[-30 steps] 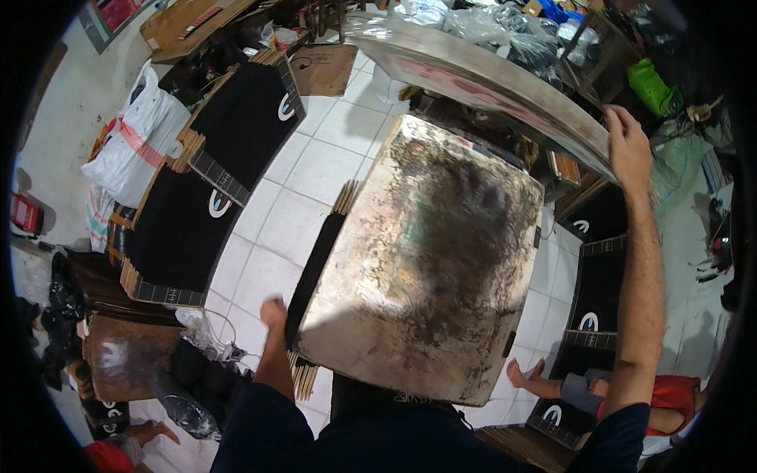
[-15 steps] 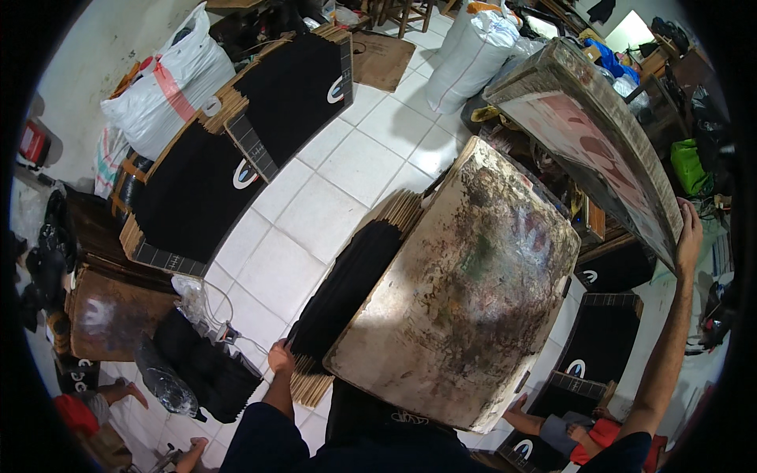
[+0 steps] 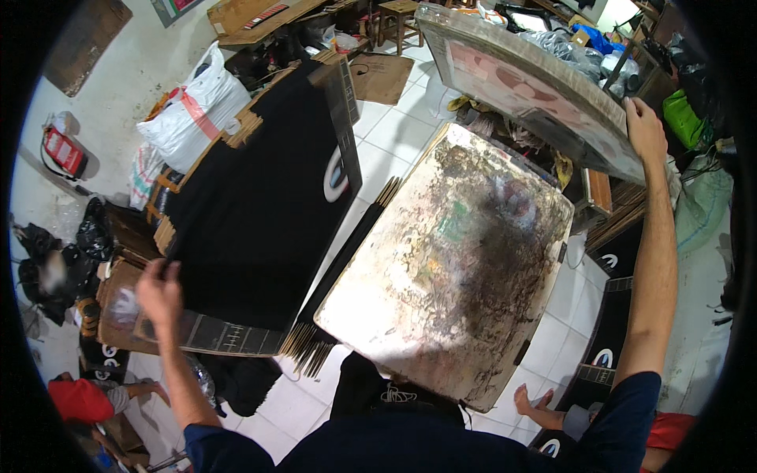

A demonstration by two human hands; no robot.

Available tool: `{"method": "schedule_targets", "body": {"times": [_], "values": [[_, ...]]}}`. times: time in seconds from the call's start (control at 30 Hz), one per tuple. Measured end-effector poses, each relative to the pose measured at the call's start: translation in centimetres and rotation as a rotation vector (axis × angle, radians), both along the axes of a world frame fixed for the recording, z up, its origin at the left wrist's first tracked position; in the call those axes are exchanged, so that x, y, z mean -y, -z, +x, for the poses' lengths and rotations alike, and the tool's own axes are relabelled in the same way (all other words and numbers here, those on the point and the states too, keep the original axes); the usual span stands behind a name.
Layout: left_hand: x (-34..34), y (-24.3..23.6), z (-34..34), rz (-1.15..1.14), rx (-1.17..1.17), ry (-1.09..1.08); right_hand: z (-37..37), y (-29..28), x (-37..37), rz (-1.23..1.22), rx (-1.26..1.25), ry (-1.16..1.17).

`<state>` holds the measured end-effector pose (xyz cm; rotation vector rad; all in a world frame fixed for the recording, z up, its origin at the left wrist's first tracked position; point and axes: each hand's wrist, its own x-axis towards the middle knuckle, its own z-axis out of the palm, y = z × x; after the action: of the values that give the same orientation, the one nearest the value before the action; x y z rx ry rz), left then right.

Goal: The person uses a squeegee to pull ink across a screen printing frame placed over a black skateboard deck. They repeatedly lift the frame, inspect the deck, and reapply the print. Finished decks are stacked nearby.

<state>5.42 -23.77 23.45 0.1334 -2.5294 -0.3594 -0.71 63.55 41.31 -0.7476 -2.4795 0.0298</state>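
My left hand (image 3: 162, 296) is closed on the left edge of a large board covered with black fabric (image 3: 260, 213). The board is held up at the left, with a gridded dark strip along its near end and a white ring print at its right side. On the right, my right hand (image 3: 648, 134) grips the edge of a wooden screen-printing frame (image 3: 544, 71), which is raised and tilted. Its underside shows pinkish mesh. Below the frame, in front of me, lies a paint-stained flat board (image 3: 449, 252). Along its left side, partly hidden, stands a stack of thin boards with black fabric (image 3: 347, 260).
White sacks (image 3: 197, 102) stand at the back left, near a red fire extinguisher (image 3: 65, 151) on the wall. More black printed boards (image 3: 619, 315) line the right side. A person in red (image 3: 83, 400) is at lower left; bare feet (image 3: 536, 398) show at lower right.
My left hand has moved left from the middle stack, and a black fabric-covered board is now up in it. My right hand and the frame have shifted up and left in view.
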Motion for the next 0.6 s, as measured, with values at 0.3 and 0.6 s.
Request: {"method": "schedule_targets", "body": {"times": [0.3, 0.6], "values": [[19.2, -19.9, 5.7, 0.447, 0.024, -0.062, -0.8, -0.6, -0.4, -0.015, 0.04, 0.008], [7.8, 12.5, 1.5, 0.734, 0.137, 0.042, 0.9, 1.1, 1.3, -0.035, 0.005, 0.054]]}}
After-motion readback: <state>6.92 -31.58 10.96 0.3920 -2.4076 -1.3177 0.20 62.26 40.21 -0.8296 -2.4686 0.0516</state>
